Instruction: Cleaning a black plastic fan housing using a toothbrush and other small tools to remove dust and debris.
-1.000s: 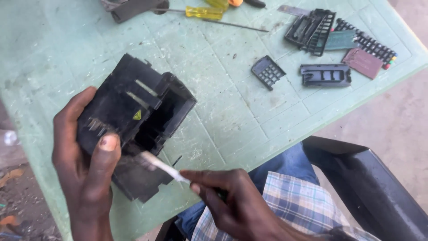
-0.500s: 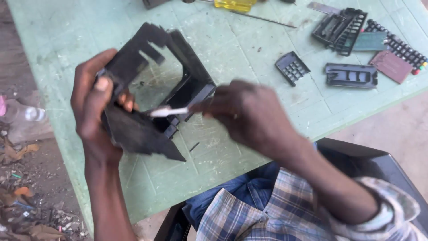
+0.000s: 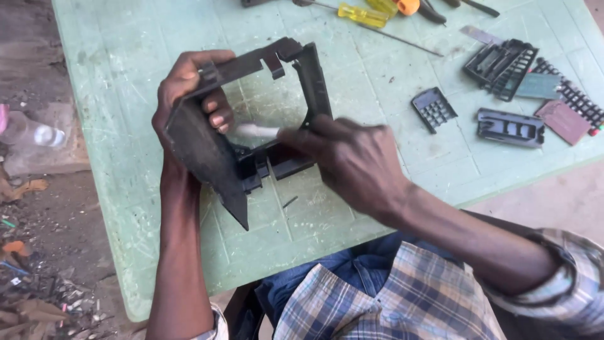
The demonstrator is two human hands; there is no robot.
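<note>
Head view: the left hand clamps a black plastic frame held above a scuffed pale-green table. The right hand pinches a white-tipped tool inside it. Black parts lie at two o'clock, a yellow screwdriver at twelve, littered dirt ground at eight.

Black plastic frame now turned, open side up.

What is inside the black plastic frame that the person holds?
Inside the black plastic frame, the white tool tip and left hand fingers show. The right hand covers the tool's handle.
</note>
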